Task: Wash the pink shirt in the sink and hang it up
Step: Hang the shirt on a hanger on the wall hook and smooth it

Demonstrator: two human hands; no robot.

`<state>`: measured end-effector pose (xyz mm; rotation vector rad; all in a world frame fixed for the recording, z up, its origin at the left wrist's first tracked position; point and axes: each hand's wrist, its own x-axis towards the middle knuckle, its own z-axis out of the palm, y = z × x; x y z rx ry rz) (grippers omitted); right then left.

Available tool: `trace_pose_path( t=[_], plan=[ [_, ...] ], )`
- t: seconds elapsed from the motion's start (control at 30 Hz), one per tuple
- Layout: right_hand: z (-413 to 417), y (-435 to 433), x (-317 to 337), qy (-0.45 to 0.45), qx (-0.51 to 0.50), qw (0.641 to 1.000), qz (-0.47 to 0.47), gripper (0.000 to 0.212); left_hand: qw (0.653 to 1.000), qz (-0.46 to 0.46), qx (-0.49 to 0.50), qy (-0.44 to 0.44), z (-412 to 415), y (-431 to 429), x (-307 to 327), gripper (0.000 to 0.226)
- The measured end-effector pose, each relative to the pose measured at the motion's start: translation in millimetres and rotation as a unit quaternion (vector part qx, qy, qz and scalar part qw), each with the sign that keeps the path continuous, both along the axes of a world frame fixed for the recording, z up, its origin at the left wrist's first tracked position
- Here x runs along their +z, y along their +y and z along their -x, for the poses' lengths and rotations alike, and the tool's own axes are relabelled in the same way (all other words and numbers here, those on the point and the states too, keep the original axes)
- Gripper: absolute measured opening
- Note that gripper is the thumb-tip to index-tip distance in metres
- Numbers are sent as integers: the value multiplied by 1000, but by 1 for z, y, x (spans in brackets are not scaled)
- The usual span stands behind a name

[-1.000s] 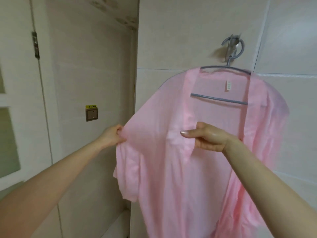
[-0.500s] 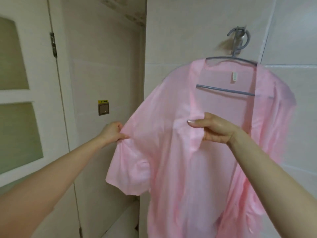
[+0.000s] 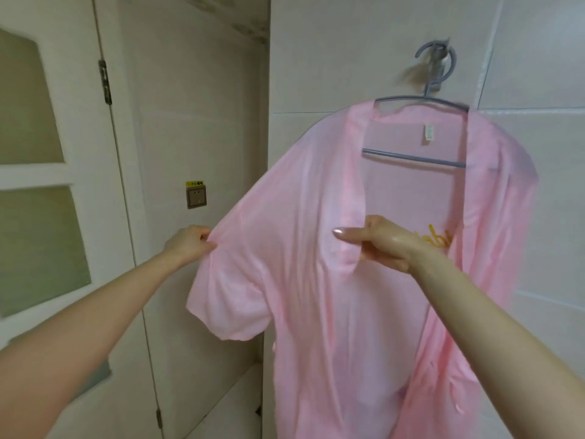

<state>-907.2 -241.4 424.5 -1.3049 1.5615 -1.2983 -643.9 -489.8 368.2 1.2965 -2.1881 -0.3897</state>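
Your pink shirt (image 3: pixel 300 280) is up on the grey hanger (image 3: pixel 414 156) against the tiled wall (image 3: pixel 348 58), its front hanging open. Left hand (image 3: pixel 190 245) pinches the sleeve seam, held out sideways, and right hand (image 3: pixel 380 245) pinches the front edge.

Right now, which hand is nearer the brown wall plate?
Left. The left hand pinches the shirt at its shoulder, just below the wall plate in this view. The right hand grips the shirt's front edge, well off to the plate's right.
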Motion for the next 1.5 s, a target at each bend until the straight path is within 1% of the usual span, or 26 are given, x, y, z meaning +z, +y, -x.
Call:
trace_pose_path(
  t=[0.07, 0.1, 0.17, 0.2, 0.3, 0.4, 0.43, 0.47, 0.53, 0.57, 0.63, 0.77, 0.8, 0.83, 0.9, 0.97, 1.0, 1.1, 1.2, 1.23, 1.27, 1.33, 1.37, 1.4, 1.47, 1.5],
  plan=[
    [3, -1, -9, 104, -66, 992, 3, 9, 1000, -6, 11, 3, 1, 2, -2, 10],
    [3, 2, -11, 100, -38, 994, -13, 9, 1000, -15, 18, 8, 2, 4, -3, 12],
    [3, 8, -13, 11, 59, 998, -35, 15, 999, -25, 27, 13, 5, 5, -5, 14],
    [6, 9, -14, -22, 67, 997, -31, 14, 999, -26, 26, 11, 5, 5, -6, 12],
    [10, 12, -17, 36, -16, 999, 3, 1, 999, -25, 16, 22, 6, 3, -8, 8],
    [6, 21, -15, -32, 98, 994, -19, 18, 995, -64, 5, 78, 8, 3, -11, 14],
    [6, 20, -16, -29, 95, 995, -16, 27, 993, -77, -2, 91, 8, 3, -12, 14],
    [9, 16, -18, 2, 47, 999, -7, 33, 992, -81, -8, 96, 8, 4, -14, 12],
    [13, 13, -24, 48, -26, 998, 23, 21, 994, -77, -11, 75, 8, 5, -18, 5],
    [13, 12, -26, 23, 4, 999, 25, 15, 996, -69, -11, 56, 7, 5, -21, 13],
    [10, 16, -28, -84, 105, 991, 10, 18, 998, -54, -4, 23, 4, 8, -26, 23],
    [12, 12, -36, -104, 7, 993, 62, 15, 998, -60, 34, 0, -3, 16, -30, 22],
    [11, 11, -40, -124, 17, 990, 64, 13, 997, -62, 35, -1, -5, 17, -30, 21],
    [11, 11, -44, -137, 36, 988, 61, 21, 998, -62, 34, 1, -7, 17, -30, 20],
    [12, 14, -49, -42, 30, 997, 61, 42, 997, -67, 36, 12, -13, 18, -30, 22],
    [13, 14, -52, 43, -16, 997, 64, 41, 996, -79, 36, 35, -20, 19, -30, 28],
    [13, 14, -53, 37, -28, 998, 49, 36, 995, -84, 28, 55, -22, 20, -29, 29],
    [16, 12, -56, -66, -9, 998, 3, 13, 991, -93, 9, 91, -27, 24, -25, 30],
    [16, 22, -52, -156, 23, 987, 12, 21, 985, -131, -24, 111, -30, 19, -22, 29],
    [14, 24, -51, -138, 18, 990, 13, 30, 983, -143, -34, 108, -30, 19, -20, 29],
    [14, 25, -52, -76, -4, 997, 7, 33, 981, -154, -43, 107, -30, 17, -18, 31],
    [14, 23, -54, 107, -115, 988, -5, 22, 975, -182, -63, 107, -30, 19, -13, 26],
    [13, 22, -52, 158, -178, 971, -1, 19, 969, -212, -79, 103, -32, 22, -9, 25],
    [13, 22, -50, 157, -188, 970, -1, 18, 958, -248, -102, 105, -34, 24, -6, 34],
    [9, 29, -43, 32, -42, 999, -10, 21, 939, -288, -141, 129, -38, 22, -3, 72],
    [5, 34, -40, -36, 15, 999, -27, 24, 935, -289, -148, 143, -40, 21, -2, 78]
  ],
)
